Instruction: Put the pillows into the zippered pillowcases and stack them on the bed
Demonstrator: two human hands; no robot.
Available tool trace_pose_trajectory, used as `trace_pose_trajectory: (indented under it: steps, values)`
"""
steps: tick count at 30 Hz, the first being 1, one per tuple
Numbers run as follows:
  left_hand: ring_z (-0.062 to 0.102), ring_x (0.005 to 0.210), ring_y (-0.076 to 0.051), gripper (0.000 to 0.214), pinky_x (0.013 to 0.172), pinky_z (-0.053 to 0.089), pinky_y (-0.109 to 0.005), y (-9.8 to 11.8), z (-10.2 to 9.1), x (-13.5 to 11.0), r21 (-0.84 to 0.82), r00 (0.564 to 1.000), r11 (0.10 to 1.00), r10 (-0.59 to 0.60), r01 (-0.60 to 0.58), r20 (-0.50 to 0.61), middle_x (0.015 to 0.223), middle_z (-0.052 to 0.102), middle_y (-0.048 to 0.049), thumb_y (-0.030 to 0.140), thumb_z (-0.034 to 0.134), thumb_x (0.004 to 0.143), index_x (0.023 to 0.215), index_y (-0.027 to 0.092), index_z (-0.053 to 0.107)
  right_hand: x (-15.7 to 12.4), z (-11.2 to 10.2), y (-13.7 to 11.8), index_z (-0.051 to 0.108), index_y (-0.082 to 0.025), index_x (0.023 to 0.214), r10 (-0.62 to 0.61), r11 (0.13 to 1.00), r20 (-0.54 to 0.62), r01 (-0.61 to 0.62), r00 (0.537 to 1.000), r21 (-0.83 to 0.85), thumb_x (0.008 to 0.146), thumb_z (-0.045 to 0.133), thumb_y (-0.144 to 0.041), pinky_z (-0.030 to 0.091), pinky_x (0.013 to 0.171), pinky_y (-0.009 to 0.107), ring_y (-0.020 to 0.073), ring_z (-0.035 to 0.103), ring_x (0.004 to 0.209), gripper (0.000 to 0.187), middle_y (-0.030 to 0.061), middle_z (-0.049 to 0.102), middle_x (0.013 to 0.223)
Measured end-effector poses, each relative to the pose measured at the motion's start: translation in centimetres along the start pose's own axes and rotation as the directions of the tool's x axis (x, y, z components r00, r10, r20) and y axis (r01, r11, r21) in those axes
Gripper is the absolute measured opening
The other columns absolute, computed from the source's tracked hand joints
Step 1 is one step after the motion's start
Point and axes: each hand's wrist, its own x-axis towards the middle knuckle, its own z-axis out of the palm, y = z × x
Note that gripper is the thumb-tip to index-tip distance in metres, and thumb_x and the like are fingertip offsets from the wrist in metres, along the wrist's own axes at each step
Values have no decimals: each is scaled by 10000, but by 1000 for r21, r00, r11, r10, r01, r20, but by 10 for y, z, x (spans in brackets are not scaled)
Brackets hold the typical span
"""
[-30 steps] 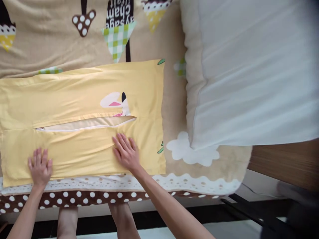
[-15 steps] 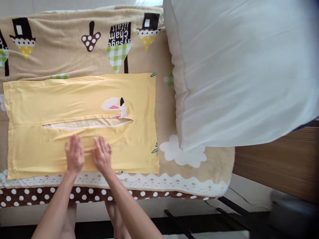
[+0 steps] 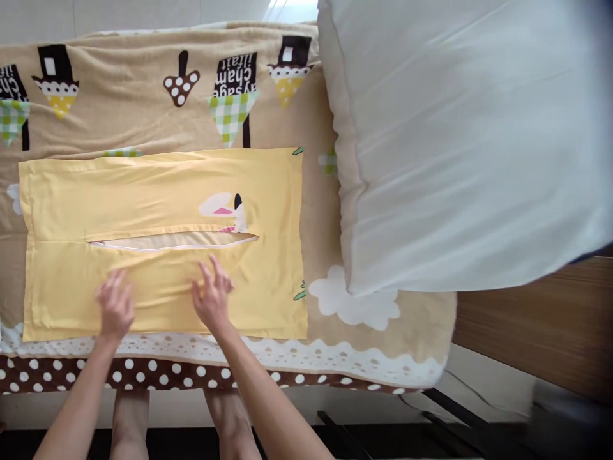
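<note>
A yellow pillowcase point(image 3: 158, 191) lies flat, with a long slit edged by a white zipper point(image 3: 177, 247) across its middle. The slit gapes, showing pale fabric inside. On the lower half of the case, left of centre, is my left hand point(image 3: 116, 303), fingers spread and slightly bent. My right hand point(image 3: 213, 294) is over the same half, below the right part of the slit, its fingers apart. Neither hand holds anything. Part of a white and pink printed figure point(image 3: 220, 206) shows above the slit.
Under the pillowcase spreads a beige patterned blanket point(image 3: 129, 89) with a brown polka-dot border point(image 3: 177, 374). A large white pillow point(image 3: 454, 147) takes up the right side. Beyond it stands a brown wooden piece point(image 3: 536, 319), with dark bars point(image 3: 345, 434) below the bed edge.
My hands have moved apart, the left one leftward and the right one rightward, and their fingers are more bent. The pillowcase looks about the same; the view has shifted slightly.
</note>
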Motion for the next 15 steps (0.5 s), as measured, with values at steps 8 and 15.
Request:
trace_pose_trajectory:
  steps: [8, 15]
  values:
    - [601, 906, -246, 360, 849, 476, -393, 76, 50, 97, -217, 1000, 976, 6, 1, 30, 935, 682, -132, 139, 355, 902, 1077, 159, 668, 68, 21, -47, 654, -185, 903, -118, 978, 260, 68, 958, 195, 876, 458, -145, 403, 809, 356, 240, 558, 878, 202, 93, 670, 915]
    - [615, 862, -261, 216, 772, 457, -363, 84, 33, 88, 61, 948, 997, -67, 50, 310, 831, 669, -115, 165, 443, 901, 855, 155, 654, 144, 18, -43, 638, -144, 1124, -201, 925, 340, 64, 919, 374, 796, 413, -71, 427, 907, 368, 251, 560, 1039, 404, 133, 651, 1099]
